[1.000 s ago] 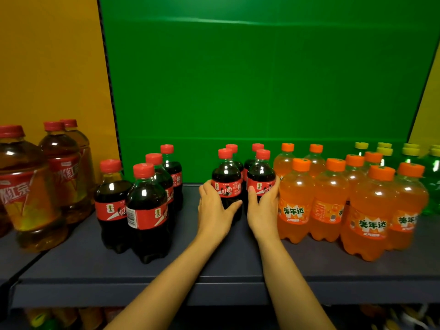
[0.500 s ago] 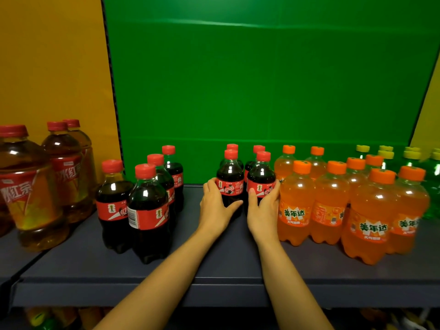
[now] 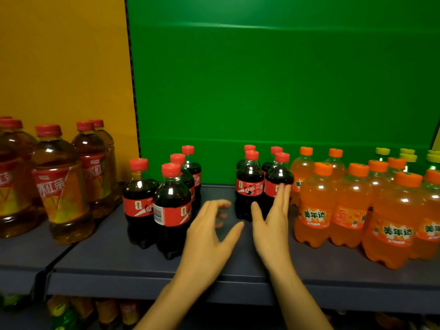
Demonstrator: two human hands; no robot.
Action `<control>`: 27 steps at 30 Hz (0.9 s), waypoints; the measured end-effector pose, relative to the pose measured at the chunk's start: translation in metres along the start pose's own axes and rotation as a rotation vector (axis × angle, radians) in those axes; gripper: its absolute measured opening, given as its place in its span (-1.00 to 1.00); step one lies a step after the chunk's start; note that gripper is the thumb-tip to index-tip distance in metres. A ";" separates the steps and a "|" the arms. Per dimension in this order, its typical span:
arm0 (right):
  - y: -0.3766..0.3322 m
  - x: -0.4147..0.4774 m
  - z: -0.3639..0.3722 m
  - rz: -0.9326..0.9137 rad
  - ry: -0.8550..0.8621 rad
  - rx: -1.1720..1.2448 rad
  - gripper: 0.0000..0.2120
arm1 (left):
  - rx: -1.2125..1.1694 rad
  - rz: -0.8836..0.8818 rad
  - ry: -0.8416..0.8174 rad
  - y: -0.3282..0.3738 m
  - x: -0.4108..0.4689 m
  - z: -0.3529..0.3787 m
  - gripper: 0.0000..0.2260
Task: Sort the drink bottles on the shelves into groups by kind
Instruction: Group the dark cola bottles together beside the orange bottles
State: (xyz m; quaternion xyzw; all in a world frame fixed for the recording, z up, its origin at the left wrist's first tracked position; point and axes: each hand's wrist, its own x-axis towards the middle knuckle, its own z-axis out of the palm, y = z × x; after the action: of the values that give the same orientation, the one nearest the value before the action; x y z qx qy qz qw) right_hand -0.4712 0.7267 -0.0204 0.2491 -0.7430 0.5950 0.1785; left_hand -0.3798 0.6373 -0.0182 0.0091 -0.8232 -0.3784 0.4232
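Two clusters of small cola bottles with red caps stand on the grey shelf (image 3: 119, 263): a left cluster (image 3: 171, 206) and a middle cluster (image 3: 250, 186) against the orange soda bottles (image 3: 319, 206). My left hand (image 3: 209, 232) hovers open in the gap between the clusters, fingers curled, holding nothing. My right hand (image 3: 273, 215) is open and flat, fingertips against the front right cola bottle (image 3: 277, 182) of the middle cluster. Green bottles with yellow caps (image 3: 407, 156) stand at the far right behind the orange ones.
Large iced tea bottles (image 3: 59, 186) with red caps fill the neighbouring shelf on the left, before a yellow back panel. A green panel (image 3: 262, 91) backs the main shelf. More bottles show dimly on the lower shelf (image 3: 71, 310).
Both hands have let go of the middle cola cluster. My left hand has drawn back and left into the gap; my right hand has opened flat beside the bottles. The view has shifted right.
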 end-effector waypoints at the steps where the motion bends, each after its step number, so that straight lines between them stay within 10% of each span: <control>1: -0.007 -0.008 0.005 -0.049 -0.013 0.032 -0.39 | -0.027 0.005 0.045 0.000 -0.008 -0.011 -0.75; 6: -0.038 -0.029 0.033 -0.143 -0.214 0.233 -0.60 | 0.016 0.018 0.346 0.000 -0.033 -0.061 -0.88; 10: -0.044 -0.041 0.058 -0.055 -0.521 0.232 -0.40 | 0.019 -0.068 0.381 -0.016 -0.041 -0.082 -0.93; 27: -0.019 -0.008 -0.004 -0.084 -0.015 -0.136 -0.32 | 0.000 -0.252 0.021 -0.025 -0.031 -0.042 -0.28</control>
State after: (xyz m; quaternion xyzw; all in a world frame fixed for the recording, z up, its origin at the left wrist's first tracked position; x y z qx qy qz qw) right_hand -0.4538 0.7291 -0.0089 0.2717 -0.7719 0.5333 0.2144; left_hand -0.3382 0.6038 -0.0402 0.1164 -0.8112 -0.4282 0.3809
